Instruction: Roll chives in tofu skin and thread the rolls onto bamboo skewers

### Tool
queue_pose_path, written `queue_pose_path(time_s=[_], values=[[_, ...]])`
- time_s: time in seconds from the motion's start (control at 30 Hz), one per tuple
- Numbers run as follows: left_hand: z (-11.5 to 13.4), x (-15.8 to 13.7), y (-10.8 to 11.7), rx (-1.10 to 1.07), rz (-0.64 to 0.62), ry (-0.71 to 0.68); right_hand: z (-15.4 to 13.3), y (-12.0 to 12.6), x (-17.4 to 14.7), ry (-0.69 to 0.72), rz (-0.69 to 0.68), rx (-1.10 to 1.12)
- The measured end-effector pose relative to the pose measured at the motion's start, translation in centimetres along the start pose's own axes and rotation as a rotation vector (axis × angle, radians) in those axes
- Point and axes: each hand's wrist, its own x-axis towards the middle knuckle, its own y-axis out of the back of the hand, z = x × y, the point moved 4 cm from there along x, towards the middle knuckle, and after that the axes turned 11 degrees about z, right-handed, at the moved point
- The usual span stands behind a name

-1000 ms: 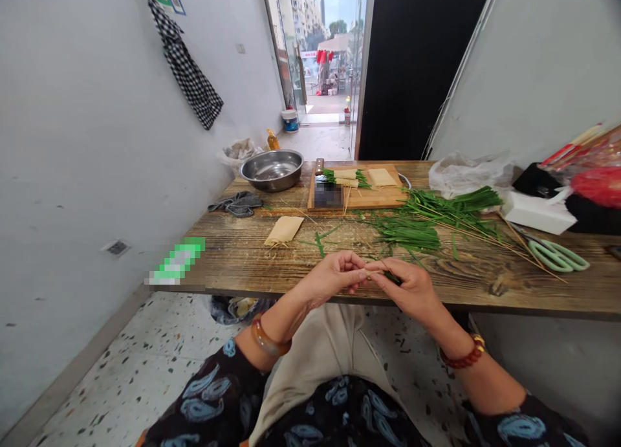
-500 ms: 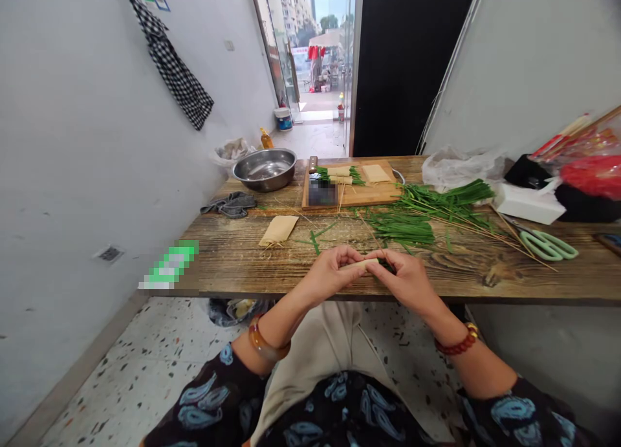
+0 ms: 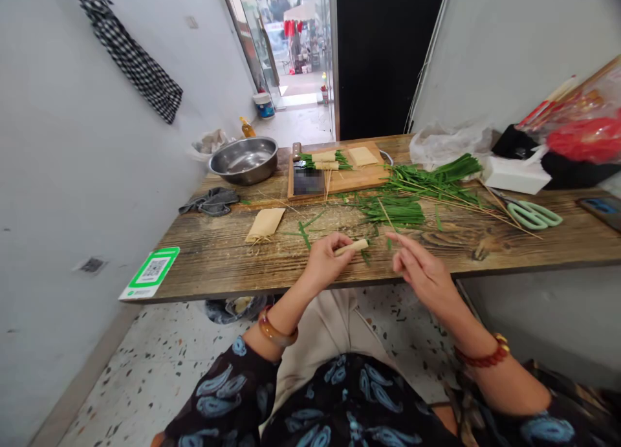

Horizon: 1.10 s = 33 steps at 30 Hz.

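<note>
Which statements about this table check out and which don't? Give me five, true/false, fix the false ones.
1. The left hand holds a tan roll. True.
2. The right hand grips that roll too. False: it is apart from the roll, off to its right.
3. Two rolls with greens sticking out lie on the cutting board. True.
4. The metal bowl stands on the cutting board. False: it stands to the left of the board.
5. The scissors with pale green handles lie to the right of the loose greens. True.
</note>
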Motion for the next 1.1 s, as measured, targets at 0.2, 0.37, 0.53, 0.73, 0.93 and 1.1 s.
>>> queue_pose_path(time_s=[0.2,0.37,0.53,0.73,0.93,1.1], values=[[-0.7,0.6,-0.7,0.303,0.060,-0.200,2.9,-0.2,-4.9,-0.112,-0.087,-0.018],[-0.8,0.7,-0.7,0.431,0.079,-0.279,3.1,-1.1,-5.5,0.120,0.087,-0.166],[-0.6,0.5,-0.9,0.472,0.059,-0.343,3.3,-1.7,-5.9,0.136,0.086,-0.219],[-0.6,0.7,-0.8,0.492,0.095,-0.355,2.9,-1.7,-6.4,0.155,0.040,-0.301],[-0.7,0.9,-0.8,0.484,0.078,-0.303,2.2,-1.8,-6.2,0.171,0.038,-0.247],[-0.8,0.9,-0.7,0.480,0.093,-0.278,2.1,-2.1,-6.0,0.174,0.030,-0.238]])
